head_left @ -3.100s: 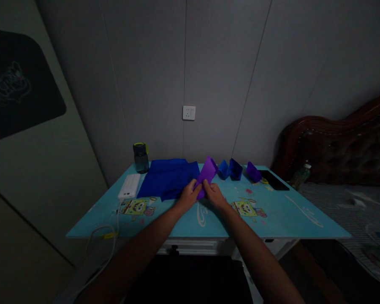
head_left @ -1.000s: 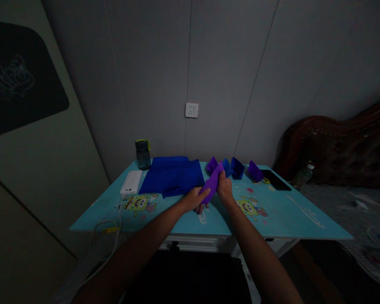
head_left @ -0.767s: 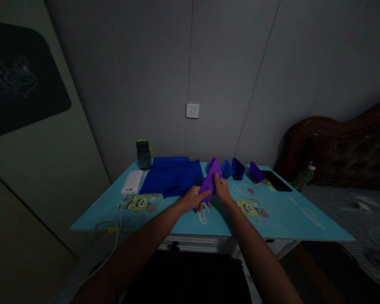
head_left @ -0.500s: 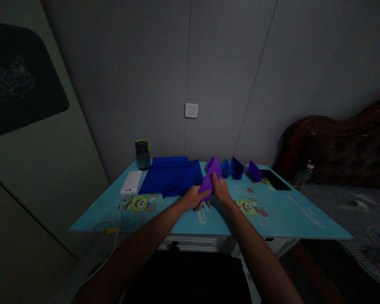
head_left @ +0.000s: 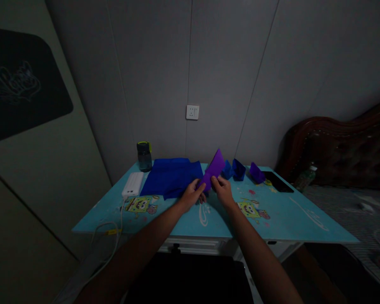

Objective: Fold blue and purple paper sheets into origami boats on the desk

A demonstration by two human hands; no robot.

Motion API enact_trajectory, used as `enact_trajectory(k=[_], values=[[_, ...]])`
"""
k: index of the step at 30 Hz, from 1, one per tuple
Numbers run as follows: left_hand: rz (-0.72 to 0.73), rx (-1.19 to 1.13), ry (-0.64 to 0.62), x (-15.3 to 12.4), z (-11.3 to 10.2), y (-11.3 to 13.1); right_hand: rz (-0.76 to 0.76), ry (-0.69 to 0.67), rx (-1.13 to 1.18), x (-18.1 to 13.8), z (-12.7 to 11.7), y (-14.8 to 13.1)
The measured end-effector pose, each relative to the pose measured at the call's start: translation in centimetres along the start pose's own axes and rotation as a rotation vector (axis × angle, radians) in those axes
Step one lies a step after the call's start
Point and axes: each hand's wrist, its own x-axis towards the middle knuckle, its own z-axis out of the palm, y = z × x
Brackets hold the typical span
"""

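A folded piece of purple paper (head_left: 215, 165) is held above the table, its narrow tip slanting up and to the right. My left hand (head_left: 192, 193) grips its lower left end, thumb on top. On its lower right edge my right hand (head_left: 222, 190) pinches it between thumb and fingers. Just behind and to the right stand a light blue folded paper piece (head_left: 227, 170) and a dark blue one (head_left: 238, 169). Another folded purple piece (head_left: 256, 173) sits farther right. Blue paper sheets (head_left: 169, 177) lie spread to the left of my hands.
The light blue table (head_left: 183, 221) carries a water bottle (head_left: 144, 157) and a white power bank (head_left: 133, 184) with a cable (head_left: 119, 219) hanging over the front edge. At the right lies a black phone (head_left: 278, 181). A wall (head_left: 152, 76) rises behind.
The purple paper in my hands has turned more upright, and its upper part now shows as one longer, wider flap. My hands stay on its lower end. The view has shifted slightly.
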Motion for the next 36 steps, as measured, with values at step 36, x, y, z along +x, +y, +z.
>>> enact_trajectory(k=[36], values=[[0.132,-0.196,0.092,-0.1,0.1,0.0,0.076,0.081,0.239,0.4,0.9,0.6]])
